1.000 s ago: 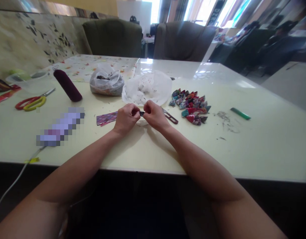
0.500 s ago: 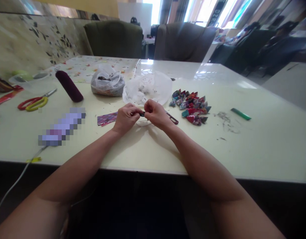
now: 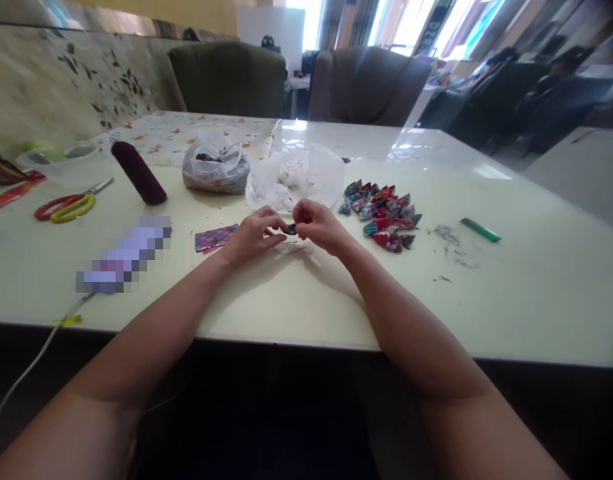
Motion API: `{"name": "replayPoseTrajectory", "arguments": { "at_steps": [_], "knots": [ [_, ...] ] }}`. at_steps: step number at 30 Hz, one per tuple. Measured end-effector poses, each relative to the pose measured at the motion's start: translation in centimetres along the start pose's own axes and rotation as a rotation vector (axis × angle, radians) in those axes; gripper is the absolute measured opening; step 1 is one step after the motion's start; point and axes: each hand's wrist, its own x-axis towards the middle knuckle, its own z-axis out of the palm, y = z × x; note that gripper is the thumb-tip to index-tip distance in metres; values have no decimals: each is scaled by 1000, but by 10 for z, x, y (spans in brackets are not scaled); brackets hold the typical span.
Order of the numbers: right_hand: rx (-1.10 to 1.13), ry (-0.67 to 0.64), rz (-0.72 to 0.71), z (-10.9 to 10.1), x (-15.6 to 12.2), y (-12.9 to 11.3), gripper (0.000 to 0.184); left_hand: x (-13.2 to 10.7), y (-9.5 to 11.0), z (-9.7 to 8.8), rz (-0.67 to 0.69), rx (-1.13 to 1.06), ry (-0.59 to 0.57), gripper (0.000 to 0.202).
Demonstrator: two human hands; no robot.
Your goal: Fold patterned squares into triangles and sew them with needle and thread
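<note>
Over the middle of the table, a small dark piece point(image 3: 291, 229) sits between my two hands; its exact kind is too small to make out. My left hand point(image 3: 254, 235) has its thumb and forefinger tips at the left end of the piece, in a loose pinch. The fingers of my right hand point(image 3: 316, 225) are curled, pinching the other end. A thin dark thread point(image 3: 299, 249) loops on the table below the hands. Patterned purple fabric pieces point(image 3: 214, 238) lie beside my left hand. Several small stuffed fabric shapes point(image 3: 386, 207) are grouped to the right.
Behind the hands lie a white plastic bag with white stuffing point(image 3: 306, 175) and a bag of dark material point(image 3: 215, 170). Leftward are scissors point(image 3: 74, 205), a maroon cylinder point(image 3: 139, 172) and a blurred device point(image 3: 126, 257) with a cable. A green tube point(image 3: 480, 230) lies right, near loose threads.
My left fingers have loosened and spread slightly, showing more of the dark piece. Both hands have shifted a little, and the dark-handled tool seen beside my right hand is now hidden.
</note>
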Motion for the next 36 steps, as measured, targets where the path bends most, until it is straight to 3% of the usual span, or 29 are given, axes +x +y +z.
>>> {"name": "replayPoseTrajectory", "arguments": {
  "at_steps": [6, 11, 18, 25, 36],
  "knots": [
    [294, -143, 12, -1, -1, -3, 14, 1, 3, -5, 57, -42, 53, 9],
    [196, -148, 20, -1, -2, -5, 15, 1, 3, -7, 9, -16, 107, 8],
    [51, -103, -103, 2, 0, 1, 9, 0, -2, -5, -85, -55, 221, 12],
    [91, -7, -204, 4, 2, 7, 10, 0, -6, -4, -33, -91, 270, 13],
    [-19, 49, -318, 13, -1, 1, 4, 0, -3, 0, -132, -240, 285, 18]
  ]
}}
